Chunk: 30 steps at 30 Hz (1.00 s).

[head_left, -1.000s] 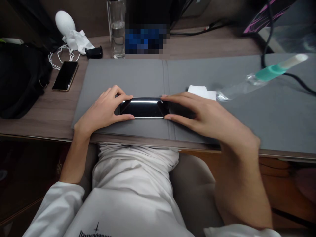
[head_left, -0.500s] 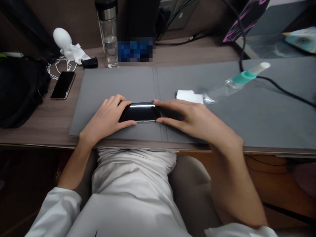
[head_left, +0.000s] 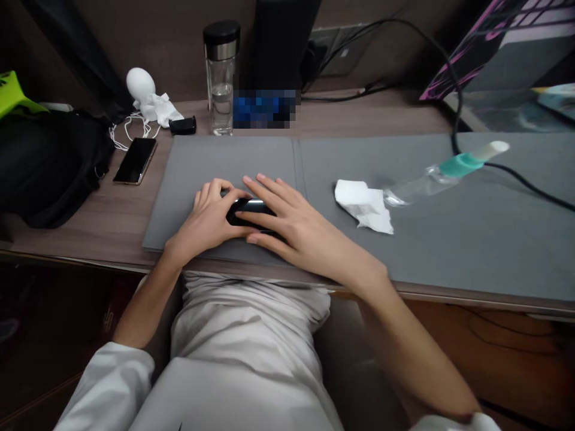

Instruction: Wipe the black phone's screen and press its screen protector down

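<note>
A black smartphone (head_left: 255, 206) with a glossy screen lies lengthwise on the grey desk mat (head_left: 224, 158). My left hand (head_left: 209, 218) grips its left end, thumb on the near edge and fingers on the far edge. Over the phone's right part spreads my right hand (head_left: 291, 224), fingers apart and reaching across the screen, hiding that end. To the right of this hand are a crumpled white tissue (head_left: 366, 205) and a clear spray bottle (head_left: 424, 185) with a green collar and white top.
Another phone (head_left: 135, 160) rests on the wood at left, near a white cable and a black bag (head_left: 49, 161). Behind the mat stands a glass water bottle (head_left: 222, 90). A black cord (head_left: 458, 114) runs over the mat's right side. The desk edge is close to my lap.
My right hand has let go of the phone's right end and moved left, its fingers now spread over the screen. My left hand keeps its grip. The tissue is now uncovered.
</note>
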Each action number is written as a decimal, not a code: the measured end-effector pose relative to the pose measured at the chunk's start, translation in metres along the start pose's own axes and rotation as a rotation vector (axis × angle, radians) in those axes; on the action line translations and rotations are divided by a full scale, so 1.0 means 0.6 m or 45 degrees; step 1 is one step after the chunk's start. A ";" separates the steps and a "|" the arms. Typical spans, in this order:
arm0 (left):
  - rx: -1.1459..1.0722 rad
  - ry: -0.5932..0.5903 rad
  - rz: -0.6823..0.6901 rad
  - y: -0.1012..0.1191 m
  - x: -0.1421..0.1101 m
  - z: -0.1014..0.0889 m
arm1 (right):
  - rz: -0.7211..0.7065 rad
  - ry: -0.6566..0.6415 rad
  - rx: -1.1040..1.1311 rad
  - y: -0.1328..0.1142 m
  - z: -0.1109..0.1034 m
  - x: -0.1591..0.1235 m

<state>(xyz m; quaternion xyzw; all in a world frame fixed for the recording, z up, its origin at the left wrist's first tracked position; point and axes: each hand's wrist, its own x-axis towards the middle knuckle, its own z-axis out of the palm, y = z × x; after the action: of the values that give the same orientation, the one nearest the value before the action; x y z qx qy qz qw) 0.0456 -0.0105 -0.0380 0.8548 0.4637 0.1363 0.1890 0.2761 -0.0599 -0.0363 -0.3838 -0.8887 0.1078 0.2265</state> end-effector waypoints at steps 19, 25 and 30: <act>0.101 -0.052 -0.010 0.002 -0.003 0.002 | 0.059 0.014 0.097 -0.009 0.036 0.028; 0.070 -0.024 0.027 -0.004 -0.005 0.004 | 0.087 0.039 0.077 -0.008 0.035 0.027; 0.020 -0.013 -0.008 0.000 -0.005 0.003 | 0.105 0.035 0.014 -0.004 0.027 0.018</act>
<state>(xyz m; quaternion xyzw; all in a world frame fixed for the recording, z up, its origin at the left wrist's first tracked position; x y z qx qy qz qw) 0.0450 -0.0133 -0.0396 0.8556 0.4664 0.1276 0.1849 0.2604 -0.0539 -0.0460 -0.4201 -0.8685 0.1166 0.2360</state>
